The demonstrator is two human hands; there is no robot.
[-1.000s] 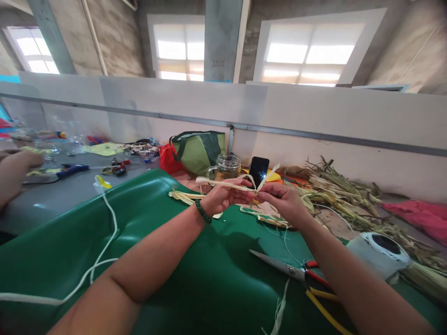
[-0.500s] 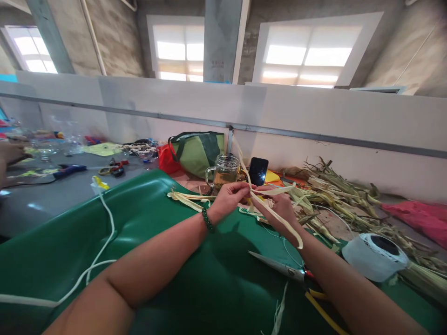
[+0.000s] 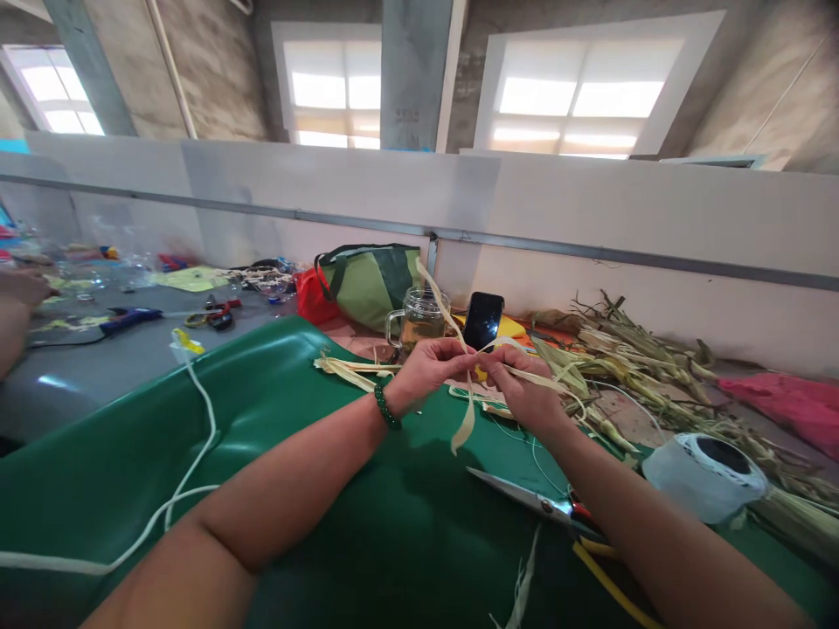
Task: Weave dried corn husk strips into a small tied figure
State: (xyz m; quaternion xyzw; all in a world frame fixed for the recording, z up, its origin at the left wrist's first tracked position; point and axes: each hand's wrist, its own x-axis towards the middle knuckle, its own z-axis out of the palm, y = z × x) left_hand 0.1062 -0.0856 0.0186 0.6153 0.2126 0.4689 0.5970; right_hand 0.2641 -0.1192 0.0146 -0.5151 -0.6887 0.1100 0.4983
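Note:
Both hands meet over the green sheet (image 3: 393, 542), pinching pale corn husk strips (image 3: 464, 425) where they cross. My left hand (image 3: 429, 371), with a green bead bracelet (image 3: 386, 407) at its wrist, is closed on the strips. My right hand (image 3: 524, 389) is closed on them from the other side. One strip end rises to the upper left, another hangs down, and others trail right past the right hand. Below lies a pair of scissors (image 3: 517, 494), partly hidden by my right forearm. More pale husk pieces (image 3: 347, 371) lie left of the hands.
Behind the hands stand a glass mug (image 3: 423, 319), a phone (image 3: 483, 321) and a green bag (image 3: 377, 284). Dried husks (image 3: 642, 367) are heaped at right, near a white thread spool (image 3: 704, 480). A white cord (image 3: 200, 419) crosses the left. Another person's hand (image 3: 23, 288) shows far left.
The strip ends have shifted: one now hangs straight down instead of sloping right over my right wrist. My right hand has turned slightly, its thumb now against the crossing.

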